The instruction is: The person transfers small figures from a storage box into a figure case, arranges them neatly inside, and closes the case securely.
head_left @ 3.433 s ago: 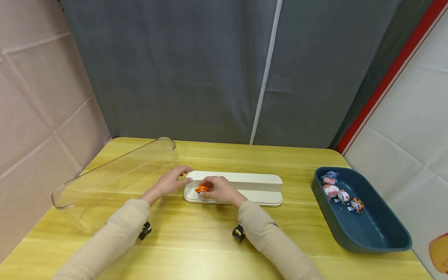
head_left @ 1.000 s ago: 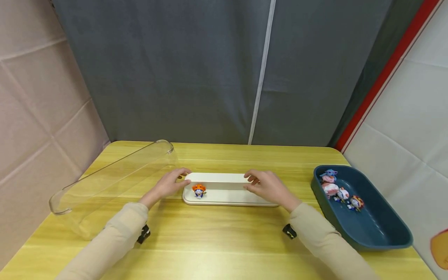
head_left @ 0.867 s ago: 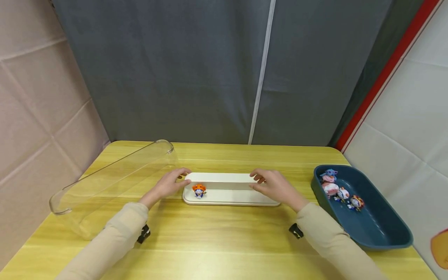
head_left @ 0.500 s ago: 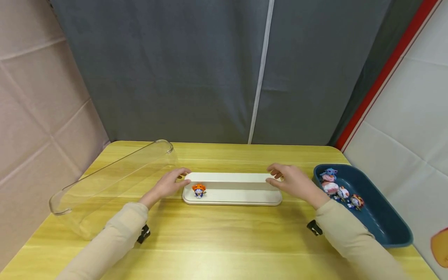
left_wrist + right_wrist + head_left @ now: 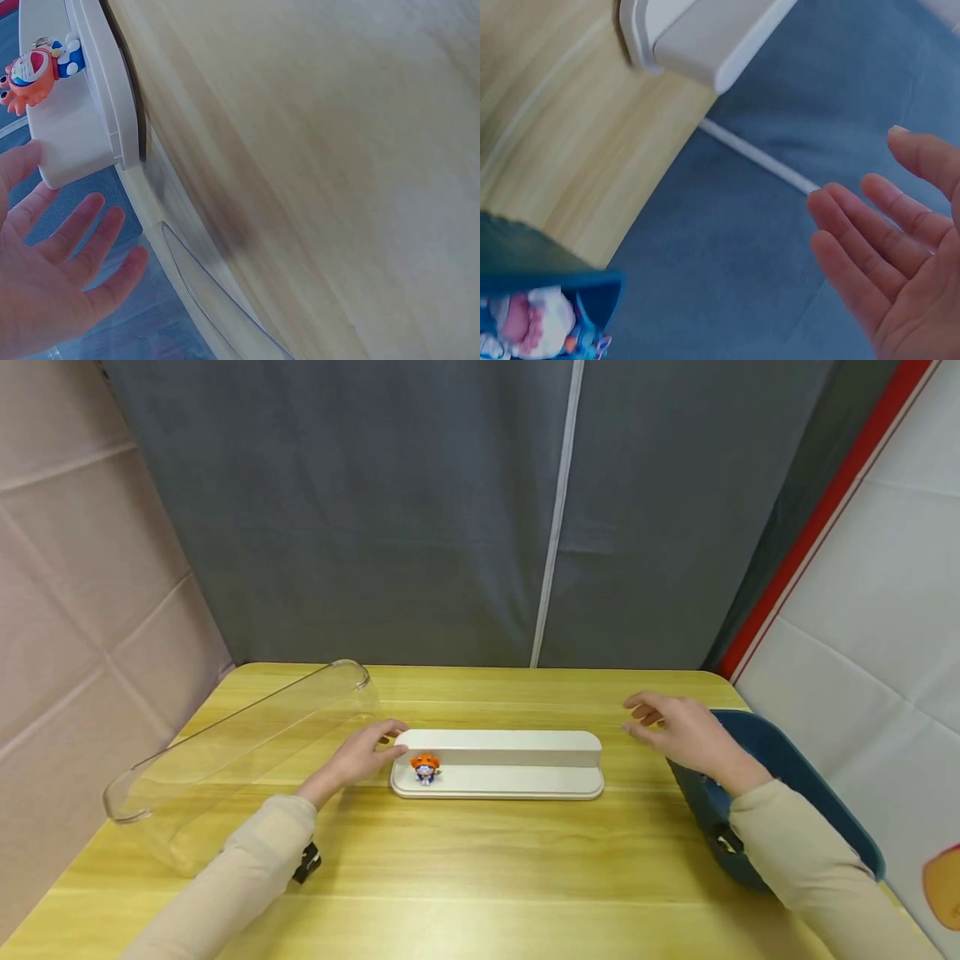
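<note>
A small figurine [image 5: 425, 768] with an orange crab-like hat and a blue-and-white body stands at the left end of a white stepped display base [image 5: 517, 781]. Beside that same end is my left hand [image 5: 363, 756], fingers spread; its thumb and a fingertip lie at the base's edge, as the left wrist view also shows. My right hand [image 5: 686, 733] hovers, holding nothing, near the left rim of a dark blue bin [image 5: 817, 802]. Its fingers are loosely bent. Several figurines [image 5: 544, 322] show inside the bin in the right wrist view; in the head view my hand and sleeve hide most of them.
A clear curved plastic cover [image 5: 247, 752] lies slanted on the left of the wooden table [image 5: 480, 868], just beyond my left forearm. A grey curtain [image 5: 360, 527] hangs behind the table. White cloth walls flank both sides.
My right hand has let go of the orange-hatted figurine, now standing on the base, and has moved right along the base toward the bin. My left hand has barely moved.
</note>
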`<state>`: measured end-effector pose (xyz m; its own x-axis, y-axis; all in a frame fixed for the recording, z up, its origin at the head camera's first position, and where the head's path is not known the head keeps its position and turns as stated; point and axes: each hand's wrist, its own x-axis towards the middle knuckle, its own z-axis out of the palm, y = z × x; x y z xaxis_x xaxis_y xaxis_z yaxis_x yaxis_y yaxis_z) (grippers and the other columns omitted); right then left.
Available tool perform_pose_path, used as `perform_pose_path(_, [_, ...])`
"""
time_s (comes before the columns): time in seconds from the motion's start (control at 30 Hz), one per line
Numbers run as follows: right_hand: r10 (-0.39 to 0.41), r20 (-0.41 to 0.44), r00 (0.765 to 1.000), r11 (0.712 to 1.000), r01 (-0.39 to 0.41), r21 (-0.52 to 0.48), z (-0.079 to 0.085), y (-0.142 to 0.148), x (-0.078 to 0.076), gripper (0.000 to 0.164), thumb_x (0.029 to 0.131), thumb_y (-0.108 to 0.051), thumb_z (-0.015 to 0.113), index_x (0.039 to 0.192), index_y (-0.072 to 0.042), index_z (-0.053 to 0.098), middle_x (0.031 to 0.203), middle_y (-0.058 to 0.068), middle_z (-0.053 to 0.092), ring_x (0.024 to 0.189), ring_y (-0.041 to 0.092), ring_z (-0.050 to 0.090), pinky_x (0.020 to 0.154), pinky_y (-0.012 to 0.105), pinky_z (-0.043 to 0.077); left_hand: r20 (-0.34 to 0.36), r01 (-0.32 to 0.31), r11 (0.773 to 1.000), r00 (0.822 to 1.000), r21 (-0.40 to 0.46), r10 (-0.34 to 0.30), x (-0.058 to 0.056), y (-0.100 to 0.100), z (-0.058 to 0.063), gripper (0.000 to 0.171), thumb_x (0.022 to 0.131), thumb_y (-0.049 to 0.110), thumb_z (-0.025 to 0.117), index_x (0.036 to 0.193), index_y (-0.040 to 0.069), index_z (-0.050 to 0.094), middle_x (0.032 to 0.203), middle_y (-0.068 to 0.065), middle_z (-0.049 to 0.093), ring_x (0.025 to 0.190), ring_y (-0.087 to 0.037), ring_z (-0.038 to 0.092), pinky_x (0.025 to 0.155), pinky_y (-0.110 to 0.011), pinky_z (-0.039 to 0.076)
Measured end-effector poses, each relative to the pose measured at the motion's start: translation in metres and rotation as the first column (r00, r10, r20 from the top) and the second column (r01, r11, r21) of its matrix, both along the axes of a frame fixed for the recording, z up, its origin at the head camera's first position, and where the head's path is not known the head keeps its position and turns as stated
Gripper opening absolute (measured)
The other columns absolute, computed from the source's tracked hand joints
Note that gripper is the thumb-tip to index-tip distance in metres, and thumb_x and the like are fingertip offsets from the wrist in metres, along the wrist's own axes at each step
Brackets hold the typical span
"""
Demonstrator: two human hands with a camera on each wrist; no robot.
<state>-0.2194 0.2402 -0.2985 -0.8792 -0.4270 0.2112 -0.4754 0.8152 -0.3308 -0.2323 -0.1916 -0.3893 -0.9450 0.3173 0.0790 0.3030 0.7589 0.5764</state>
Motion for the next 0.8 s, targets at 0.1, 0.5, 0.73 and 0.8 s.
perform_pose_path(0.1, [-0.020, 0.036, 0.999, 1.000, 0.020, -0.009, 0.004, 0.011, -0.001, 0.038, 0.085, -0.028, 0.059, 0.110, -0.001, 0.055, 0.098, 0.015, 0.059, 0.086, 0.026, 0.057, 0.074, 0.044, 0.047, 0.001, 0.001, 1.000, 1.000, 0.000, -0.001, 0.000, 0.000, 0.000, 0.037, 0.089, 0.022, 0.055, 0.120, 0.003, 0.050, 0.115, -0.017, 0.052, 0.102, -0.033, 0.049, 0.085, -0.047, 0.039])
perform_pose_path(0.5, [0.006, -0.031, 0.999, 0.992, -0.010, -0.128, 0.003, 0.068, -0.012, 0.028, 0.087, -0.018, 0.057, 0.110, -0.001, 0.055, 0.092, 0.011, 0.062, 0.082, 0.028, 0.058, 0.072, 0.039, 0.048, 0.000, -0.002, 1.000, 1.000, 0.001, 0.002, 0.001, -0.001, 0.000, 0.038, 0.089, 0.024, 0.054, 0.120, 0.003, 0.049, 0.114, -0.017, 0.053, 0.102, -0.033, 0.049, 0.085, -0.047, 0.040])
perform_pose_path(0.73, [-0.080, -0.064, 0.995, 0.985, 0.069, -0.156, -0.006, 0.095, -0.017, 0.025, 0.086, -0.017, 0.059, 0.106, -0.002, 0.059, 0.089, 0.014, 0.063, 0.077, 0.007, 0.055, 0.066, 0.021, 0.044, 0.011, -0.009, 1.000, 1.000, -0.001, 0.009, 0.002, 0.000, 0.001, 0.038, 0.089, 0.024, 0.054, 0.121, 0.004, 0.049, 0.114, -0.018, 0.052, 0.102, -0.034, 0.049, 0.085, -0.047, 0.040])
perform_pose_path(0.8, [-0.112, -0.035, 0.993, 0.980, 0.104, -0.169, -0.009, 0.101, -0.017, 0.028, 0.087, -0.019, 0.057, 0.108, -0.001, 0.058, 0.092, 0.017, 0.062, 0.079, 0.008, 0.055, 0.069, 0.032, 0.045, 0.008, -0.009, 1.000, 1.000, -0.001, 0.009, 0.002, -0.001, 0.001, 0.037, 0.089, 0.023, 0.054, 0.121, 0.004, 0.049, 0.114, -0.018, 0.052, 0.102, -0.034, 0.049, 0.084, -0.047, 0.040])
